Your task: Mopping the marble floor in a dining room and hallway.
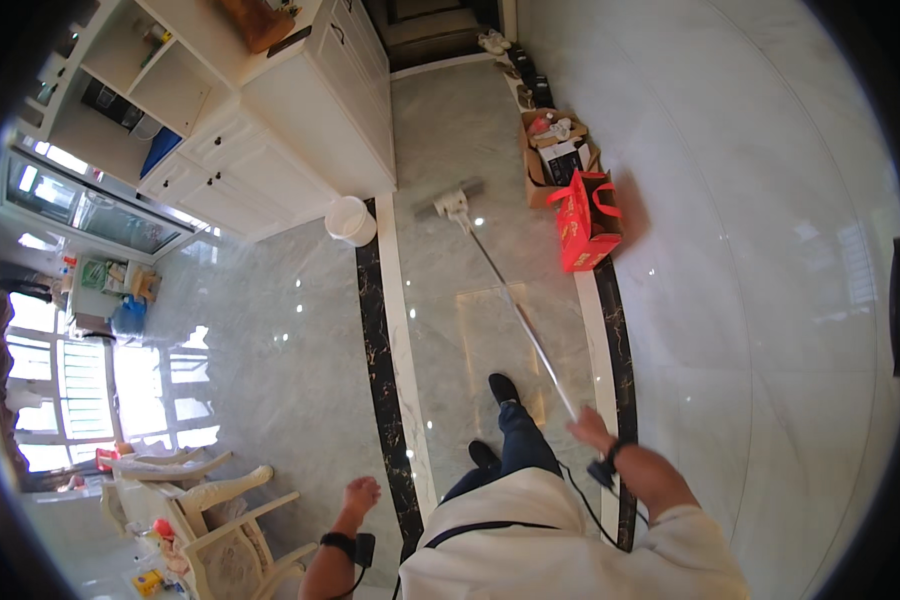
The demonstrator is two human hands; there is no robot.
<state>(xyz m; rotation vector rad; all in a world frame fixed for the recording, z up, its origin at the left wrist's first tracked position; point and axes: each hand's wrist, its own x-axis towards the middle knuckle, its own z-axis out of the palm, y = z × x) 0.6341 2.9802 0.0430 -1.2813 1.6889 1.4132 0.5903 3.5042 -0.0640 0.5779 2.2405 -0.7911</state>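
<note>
A flat mop with a long metal pole (534,341) slants across the grey tiled floor. My right hand (591,431) is closed around its upper end. The mop's wide head (450,202), blurred, lies on the floor ahead, between a white plastic bucket (351,222) and a red bag (585,221). Away from the pole, my left hand (362,495) hangs at my left side with loosely curled fingers; nothing shows in it, though its palm is partly hidden. Each wrist wears a black band with a small box and a cable.
Cardboard boxes (534,169) with mixed items stand behind the bag along the right wall, with shoes (525,71) beyond. White cabinets (270,169) rise at the front left, beside the bucket. A carved chair (229,517) and a table with items stand at the lower left.
</note>
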